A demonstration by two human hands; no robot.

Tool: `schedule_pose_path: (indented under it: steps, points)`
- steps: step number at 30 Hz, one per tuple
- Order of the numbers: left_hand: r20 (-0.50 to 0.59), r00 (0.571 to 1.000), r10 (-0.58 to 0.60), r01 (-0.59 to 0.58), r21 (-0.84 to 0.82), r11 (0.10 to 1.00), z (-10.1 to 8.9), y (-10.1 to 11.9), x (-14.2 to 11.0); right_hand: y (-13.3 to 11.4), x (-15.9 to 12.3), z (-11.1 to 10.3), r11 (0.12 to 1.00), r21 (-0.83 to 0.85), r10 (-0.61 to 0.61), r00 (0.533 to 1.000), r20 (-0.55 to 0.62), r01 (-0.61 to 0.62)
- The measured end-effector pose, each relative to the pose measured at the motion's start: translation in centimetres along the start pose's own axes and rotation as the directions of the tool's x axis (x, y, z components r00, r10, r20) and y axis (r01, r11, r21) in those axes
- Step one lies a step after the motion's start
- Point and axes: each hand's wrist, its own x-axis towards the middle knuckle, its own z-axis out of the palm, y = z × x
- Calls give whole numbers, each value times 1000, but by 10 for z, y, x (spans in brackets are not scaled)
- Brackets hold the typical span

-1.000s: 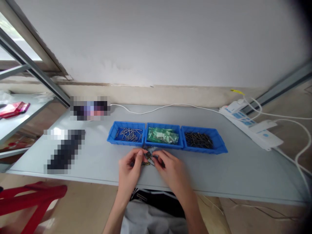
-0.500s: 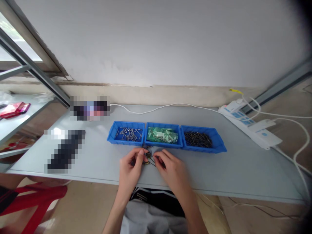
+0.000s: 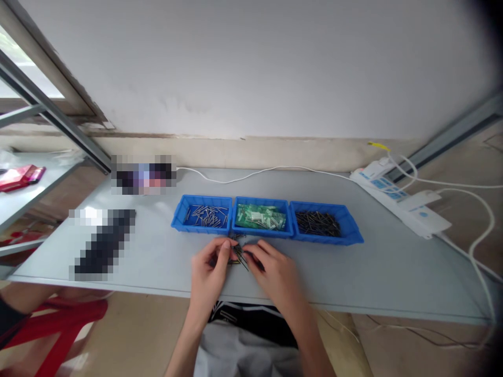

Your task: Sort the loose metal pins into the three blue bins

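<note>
Just in front of the blue bins, my left hand (image 3: 212, 261) is closed, thumb against fingers, on a few thin dark screws (image 3: 240, 256) that poke out to the right. My right hand (image 3: 272, 264) is close beside it, its fingers pinched at the ends of those dark screws; the fingertips are partly hidden. More loose screws lie on the table behind and beneath the hands. The left bin (image 3: 181, 222) holds silver screws, the middle bin (image 3: 293, 225) green-and-white small packets, and the right bin (image 3: 349, 230) a heap of dark screws.
A grey table (image 3: 157, 262) carries everything. A white power strip (image 3: 396, 199) with cables stands at the right. A white cord (image 3: 243, 179) runs along the back. Two blurred-out objects lie at the left. Another person's limb (image 3: 29, 298) and a red stool (image 3: 58, 324) are at lower left.
My right hand has moved slightly left, nearer my left hand. The dark screws between the hands now point more steeply down toward me.
</note>
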Motion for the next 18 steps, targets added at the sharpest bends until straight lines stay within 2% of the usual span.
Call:
schedule_pose_path:
  steps: [6, 13, 18]
  points:
    - [-3, 1000, -3, 3, 12, 1000, 0, 1, -1, -1, 0, -2, 1000, 1, -10, 999, -34, 10]
    - [-2, 1000, -3, 3, 13, 1000, 0, 0, 0, -1, 4, -3, 987, -89, 124, 982, -144, -137]
    - [1, 1000, -1, 1, 12, 1000, 0, -1, 0, 2, 3, 1, 982, -118, 128, 982, -140, -145]
